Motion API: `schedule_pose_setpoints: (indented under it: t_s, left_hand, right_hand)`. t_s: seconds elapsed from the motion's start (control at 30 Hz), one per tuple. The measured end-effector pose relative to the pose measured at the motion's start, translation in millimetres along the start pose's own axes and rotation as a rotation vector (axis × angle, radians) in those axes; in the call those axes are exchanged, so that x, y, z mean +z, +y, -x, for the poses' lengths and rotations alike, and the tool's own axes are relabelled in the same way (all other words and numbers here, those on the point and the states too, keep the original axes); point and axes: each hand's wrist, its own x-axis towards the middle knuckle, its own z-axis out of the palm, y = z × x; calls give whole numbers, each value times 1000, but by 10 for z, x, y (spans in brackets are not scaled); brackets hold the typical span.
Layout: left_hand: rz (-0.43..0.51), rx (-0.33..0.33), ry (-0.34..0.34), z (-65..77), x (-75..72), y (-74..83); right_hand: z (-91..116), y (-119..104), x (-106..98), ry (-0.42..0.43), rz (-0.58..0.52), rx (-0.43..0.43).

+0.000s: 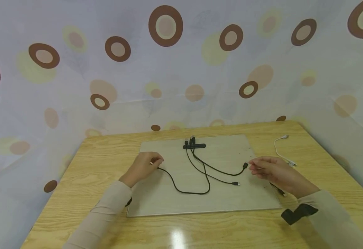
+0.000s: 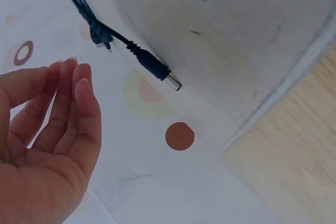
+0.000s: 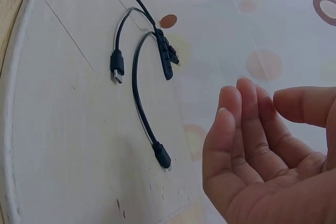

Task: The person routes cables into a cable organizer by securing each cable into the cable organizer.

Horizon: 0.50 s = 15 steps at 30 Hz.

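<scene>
My left hand (image 1: pixel 144 167) hovers over the left side of the pale board (image 1: pixel 231 204), fingers loosely curved with nothing between them. Close by it runs a black cable (image 1: pixel 187 192); its silver barrel plug (image 2: pixel 157 69) shows beside the fingers in the left wrist view. The right hand (image 1: pixel 271 171) is raised at the board's right side, its fingers relaxed and holding nothing. Near its fingertips lies a black cable plug (image 1: pixel 245 165). A second cable's metal-tipped plug (image 3: pixel 117 66) rests on the board. The cables run through a black cable holder (image 1: pixel 201 146) at the back.
A white cable (image 1: pixel 275 147) lies on the wooden table (image 1: pixel 66 180) right of the board. Another black cable end (image 1: pixel 281 192) sticks out below the right hand. A patterned cloth (image 1: pixel 181 69) hangs behind the table.
</scene>
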Motion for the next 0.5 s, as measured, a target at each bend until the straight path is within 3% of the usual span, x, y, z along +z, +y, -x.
schedule_pose_setpoints:
  t_s: [0.3,0.5]
  left_hand:
    - [139,-58,-13,7,-68,164]
    - [203,-23,-78,76,44,363]
  right_hand:
    - [59,-83,-200,79,131,4]
    - [90,-137,-446,119,225,28]
